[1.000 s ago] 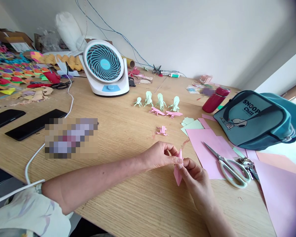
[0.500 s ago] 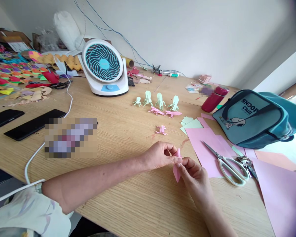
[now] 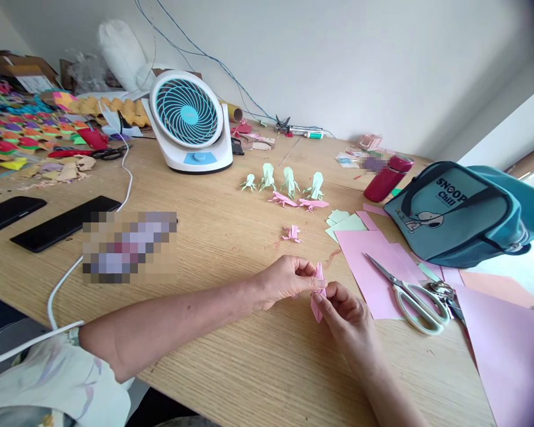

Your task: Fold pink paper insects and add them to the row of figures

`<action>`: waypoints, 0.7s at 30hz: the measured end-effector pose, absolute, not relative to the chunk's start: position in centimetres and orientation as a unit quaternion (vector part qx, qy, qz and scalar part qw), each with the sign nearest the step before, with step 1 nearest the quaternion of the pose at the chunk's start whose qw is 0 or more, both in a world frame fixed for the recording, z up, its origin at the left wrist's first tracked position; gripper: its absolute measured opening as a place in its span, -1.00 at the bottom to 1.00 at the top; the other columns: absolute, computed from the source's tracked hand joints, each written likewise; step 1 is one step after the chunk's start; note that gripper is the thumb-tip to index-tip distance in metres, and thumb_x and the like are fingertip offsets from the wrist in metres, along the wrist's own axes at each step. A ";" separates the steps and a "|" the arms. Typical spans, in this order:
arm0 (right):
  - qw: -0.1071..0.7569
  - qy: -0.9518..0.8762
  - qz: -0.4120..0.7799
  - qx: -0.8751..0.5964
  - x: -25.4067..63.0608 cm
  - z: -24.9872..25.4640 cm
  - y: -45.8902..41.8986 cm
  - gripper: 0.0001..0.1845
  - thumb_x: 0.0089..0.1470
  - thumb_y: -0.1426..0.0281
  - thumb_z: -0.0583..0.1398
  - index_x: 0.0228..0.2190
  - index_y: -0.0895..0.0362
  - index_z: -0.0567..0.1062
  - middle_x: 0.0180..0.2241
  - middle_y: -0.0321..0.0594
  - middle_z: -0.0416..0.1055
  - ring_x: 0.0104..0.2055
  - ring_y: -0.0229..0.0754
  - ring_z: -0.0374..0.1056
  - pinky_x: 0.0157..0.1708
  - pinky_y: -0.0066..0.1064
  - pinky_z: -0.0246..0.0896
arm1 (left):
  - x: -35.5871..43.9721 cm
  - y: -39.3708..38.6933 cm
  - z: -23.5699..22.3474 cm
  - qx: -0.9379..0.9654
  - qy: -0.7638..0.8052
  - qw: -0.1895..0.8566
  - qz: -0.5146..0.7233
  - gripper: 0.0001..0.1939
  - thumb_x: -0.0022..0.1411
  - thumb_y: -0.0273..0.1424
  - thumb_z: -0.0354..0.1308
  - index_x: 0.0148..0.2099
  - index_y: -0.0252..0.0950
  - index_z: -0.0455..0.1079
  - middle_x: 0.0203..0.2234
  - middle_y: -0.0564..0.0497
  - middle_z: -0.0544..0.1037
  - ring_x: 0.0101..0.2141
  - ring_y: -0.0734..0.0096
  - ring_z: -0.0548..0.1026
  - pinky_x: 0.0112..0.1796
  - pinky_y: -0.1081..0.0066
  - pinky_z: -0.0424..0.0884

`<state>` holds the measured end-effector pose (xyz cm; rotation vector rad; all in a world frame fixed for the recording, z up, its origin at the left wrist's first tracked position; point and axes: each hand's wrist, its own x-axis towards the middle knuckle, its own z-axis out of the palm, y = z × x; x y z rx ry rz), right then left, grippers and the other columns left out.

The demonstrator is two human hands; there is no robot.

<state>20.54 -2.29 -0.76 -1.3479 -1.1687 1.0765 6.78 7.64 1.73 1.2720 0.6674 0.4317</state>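
A narrow folded piece of pink origami paper [image 3: 318,311] is held upright just above the table, its pointed ends showing above and below my fingers. My left hand [image 3: 289,277] pinches it near the upper half, thumb against bent fingers. From the right, my right hand [image 3: 347,313] grips its middle with thumb and fingertips close to the left thumb. Part of the paper is hidden behind both hands. Beyond my hands stands a small pink origami figure [image 3: 292,233] with legs. Further back are two more pink figures [image 3: 312,204] and several pale green ones [image 3: 288,181].
White-handled scissors [image 3: 420,305] lie on pink paper sheets [image 3: 365,261] to the right. Behind them are a teal bag [image 3: 445,213] and a red bottle [image 3: 388,178]. A fan [image 3: 189,121] stands at the back left; black phone-like slabs [image 3: 66,222] and a white cable [image 3: 50,308] lie left.
Both hands still grip the pink folded paper. The paper and my fingertips have shifted very slightly left and up; the figures on the table stay put.
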 end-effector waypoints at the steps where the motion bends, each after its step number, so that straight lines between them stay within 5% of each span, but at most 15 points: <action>1: 0.507 -0.482 0.445 -0.559 20.5 -0.9 -2.3 -0.62 0.16 0.14 0.22 -0.56 0.09 0.36 -0.59 -0.34 0.26 -0.54 -0.29 0.05 -0.52 -0.41 -0.08 | 6.7 7.7 1.7 0.577 0.301 0.737 0.183 -0.61 -0.04 -0.15 0.38 -0.44 -0.34 0.33 -0.50 0.10 0.44 -0.47 0.58 0.28 -0.52 0.57 0.13; 21: 0.513 -0.461 0.462 -0.557 20.5 -1.7 -2.3 -0.67 0.16 0.15 0.24 -0.51 0.10 0.43 -0.53 -0.31 0.33 -0.47 -0.26 0.15 -0.44 -0.41 0.03 | 6.7 8.0 1.6 0.697 0.258 0.632 0.218 -0.70 0.06 -0.28 0.34 -0.47 -0.36 0.34 -0.56 0.13 0.40 -0.48 0.56 0.32 -0.42 0.52 0.21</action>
